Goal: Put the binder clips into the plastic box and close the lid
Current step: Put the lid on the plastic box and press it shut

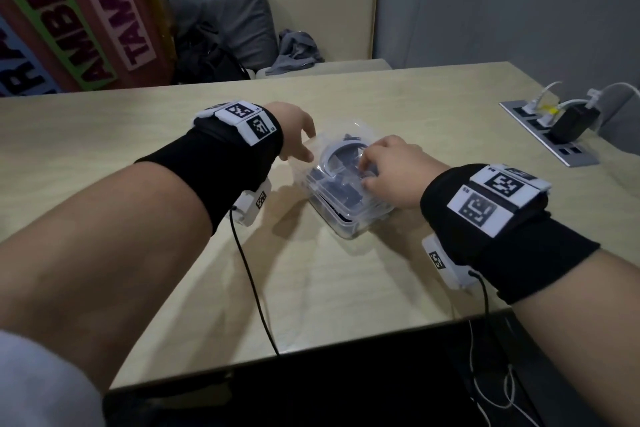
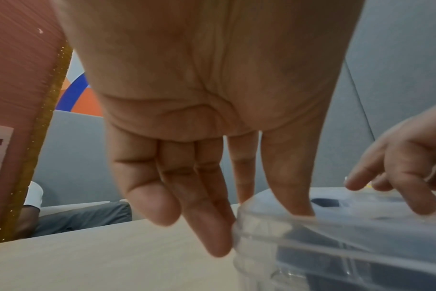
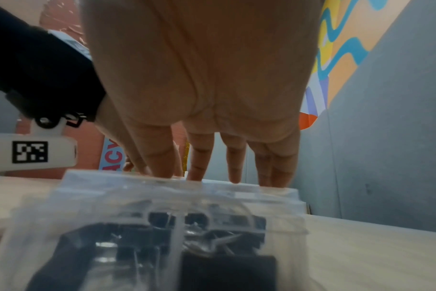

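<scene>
Binder clips (image 1: 332, 185) lie inside the plastic box (image 1: 349, 224) on the table (image 1: 311, 291), and none shows outside it. The lid (image 1: 337, 152) already sits on top: the left hand (image 1: 294, 135) steadies one corner with nearly straight fingers, the right hand (image 1: 394, 172) presses it with straight fingertips, holding nothing, so probably only the final snap remains.

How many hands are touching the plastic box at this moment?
2. The left hand is at the far left corner of the plastic box, thumb on the lid, fingers against the wall. The right hand presses its fingertips on the lid from the right.
</scene>
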Motion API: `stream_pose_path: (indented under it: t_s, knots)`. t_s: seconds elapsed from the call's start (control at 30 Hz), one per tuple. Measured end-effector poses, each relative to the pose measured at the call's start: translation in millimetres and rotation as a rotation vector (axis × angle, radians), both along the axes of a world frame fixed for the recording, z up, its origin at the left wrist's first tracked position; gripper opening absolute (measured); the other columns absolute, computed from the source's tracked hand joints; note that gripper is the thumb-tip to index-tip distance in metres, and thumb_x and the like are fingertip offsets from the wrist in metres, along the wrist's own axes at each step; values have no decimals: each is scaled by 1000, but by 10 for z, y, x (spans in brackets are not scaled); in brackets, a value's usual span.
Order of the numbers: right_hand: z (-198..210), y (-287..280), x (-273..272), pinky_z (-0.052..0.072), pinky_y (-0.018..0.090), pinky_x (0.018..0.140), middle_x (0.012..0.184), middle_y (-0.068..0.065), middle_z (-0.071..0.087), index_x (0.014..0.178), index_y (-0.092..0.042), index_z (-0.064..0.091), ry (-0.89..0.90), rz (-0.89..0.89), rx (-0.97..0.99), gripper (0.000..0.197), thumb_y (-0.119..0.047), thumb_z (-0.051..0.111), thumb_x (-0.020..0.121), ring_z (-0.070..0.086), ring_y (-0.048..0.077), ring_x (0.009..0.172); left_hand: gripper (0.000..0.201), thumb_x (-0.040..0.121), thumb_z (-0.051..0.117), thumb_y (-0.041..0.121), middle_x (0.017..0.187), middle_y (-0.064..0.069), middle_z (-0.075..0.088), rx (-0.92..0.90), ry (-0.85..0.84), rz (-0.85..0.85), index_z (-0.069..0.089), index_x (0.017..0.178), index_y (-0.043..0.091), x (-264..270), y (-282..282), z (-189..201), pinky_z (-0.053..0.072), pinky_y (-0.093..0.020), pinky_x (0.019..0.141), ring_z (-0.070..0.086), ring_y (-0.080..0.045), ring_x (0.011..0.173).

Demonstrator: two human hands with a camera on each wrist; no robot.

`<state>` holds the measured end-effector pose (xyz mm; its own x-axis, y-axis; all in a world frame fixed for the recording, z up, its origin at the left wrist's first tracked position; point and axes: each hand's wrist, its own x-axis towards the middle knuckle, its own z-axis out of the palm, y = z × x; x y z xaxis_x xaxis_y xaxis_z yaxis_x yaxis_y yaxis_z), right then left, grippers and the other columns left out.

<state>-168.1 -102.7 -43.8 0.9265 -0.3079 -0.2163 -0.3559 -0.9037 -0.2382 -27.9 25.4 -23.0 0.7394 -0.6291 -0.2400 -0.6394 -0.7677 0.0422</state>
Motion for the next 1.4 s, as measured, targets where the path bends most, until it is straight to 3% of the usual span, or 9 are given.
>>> stream_pose_path:
  t_s: [0.13, 0.3, 0.5, 0.83, 0.97, 1.07, 1.23, 1.3, 1.4]
  knots:
    - [-5, 51, 36, 45, 47, 101, 137, 4, 44, 122, -27, 57, -7, -18, -27, 38, -47, 55, 89, 49, 34, 119, 46, 91, 62, 30, 71, 2, 70, -2, 38, -6, 52, 136, 28, -21, 5, 54, 39, -18, 56, 72, -18, 90]
    - [3, 60, 28, 41, 48, 102, 142, 1, 41, 132, -36, 52, 58, 12, -91, 45, -53, 50, 90, 38, 35, 127, 44, 93, 58, 22, 99, -4, 78, 60, 41, -18, 53, 136, 28, -40, 30, 52, 38, -16, 52, 59, -15, 61]
    - [32, 39, 76, 41, 48, 102, 142, 0, 42, 127, -40, 54, 107, -12, -107, 41, -54, 50, 89, 40, 34, 127, 45, 94, 54, 17, 102, -3, 76, 47, -4, -27, 52, 138, 24, -59, -42, -29, 45, -25, 67, 70, -22, 100]
    - [-1, 61, 1, 39, 49, 97, 139, 4, 40, 127, -42, 54, 101, -68, -98, 47, -64, 50, 86, 31, 33, 130, 48, 92, 58, 9, 117, -7, 69, 49, -8, -34, 52, 138, 22, -65, -88, -51, 46, -29, 73, 66, -27, 105]
    - [37, -26, -31, 41, 46, 101, 140, 7, 38, 133, -29, 50, -62, -154, -14, 53, -54, 57, 87, 36, 32, 129, 46, 93, 54, 7, 116, -8, 71, 10, -20, -28, 52, 137, 20, -69, -86, 7, 50, -33, 85, 66, -27, 107]
    - [59, -117, -47, 43, 46, 98, 140, 10, 39, 137, -21, 45, -138, -269, -2, 61, -54, 56, 87, 40, 33, 127, 45, 94, 51, 4, 111, -15, 72, -116, 37, 47, 51, 137, 14, -42, -64, 99, 55, -36, 78, 70, -31, 94]
    - [124, -240, -45, 43, 42, 91, 141, 17, 41, 141, -9, 36, -166, -448, 88, 70, -54, 52, 90, 49, 37, 123, 41, 97, 46, 2, 70, -11, 65, -393, 201, 239, 47, 138, 6, 23, -50, 193, 56, -33, 67, 68, -25, 68]
    - [156, -248, -61, 43, 37, 80, 130, 18, 55, 136, -3, 39, -141, -469, 132, 69, -55, 47, 93, 58, 35, 113, 41, 98, 47, 3, 69, -12, 61, -479, 250, 298, 45, 138, 4, 19, -57, 211, 57, -36, 69, 69, -29, 73]
    - [155, -205, -74, 56, 36, 76, 97, 11, 72, 110, -1, 55, -154, -453, 361, 55, -53, 45, 95, 71, 26, 88, 40, 98, 44, 1, 72, -15, 61, -564, 328, 355, 42, 138, 0, -9, -79, 203, 57, -38, 69, 66, -22, 62]
